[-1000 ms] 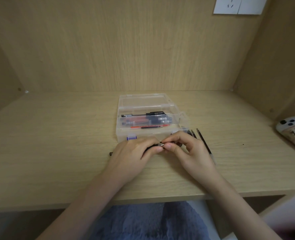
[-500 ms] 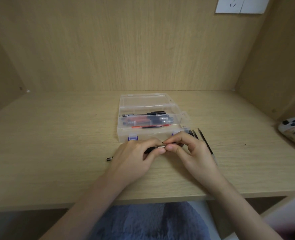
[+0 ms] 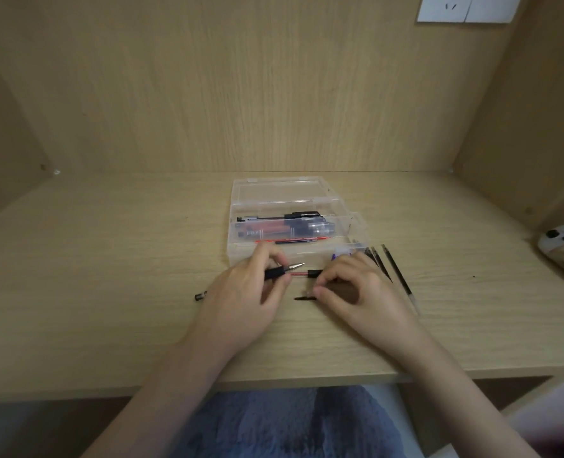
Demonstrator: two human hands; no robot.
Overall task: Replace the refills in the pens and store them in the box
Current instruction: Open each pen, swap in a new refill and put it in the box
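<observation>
Light wooden desk [image 3: 108, 292] set in a wooden alcove, seen from the head camera looking down. At the middle back stands a clear plastic box [image 3: 241, 252], its lid lying open behind it. Several pens [image 3: 287, 228], black and red, lie lengthwise inside. Just in front of the box, the left hand [image 3: 241, 305] curls its fingers round a black pen [image 3: 282, 271] whose metal tip points right. Just below that tip a thin red refill [image 3: 297, 274] shows, ending in a black piece that meets the index fingertip of the right hand [image 3: 356, 295]. Those fingers are curled, but whether they grip the refill cannot be told. A short black part [image 3: 304, 298] lies on the desk by the right thumb. Loose black refills [image 3: 396, 276] lie to the right of that hand. A small dark part [image 3: 200, 296] lies to the left of the left hand. A white wall socket [image 3: 466, 8] sits at top right.
</observation>
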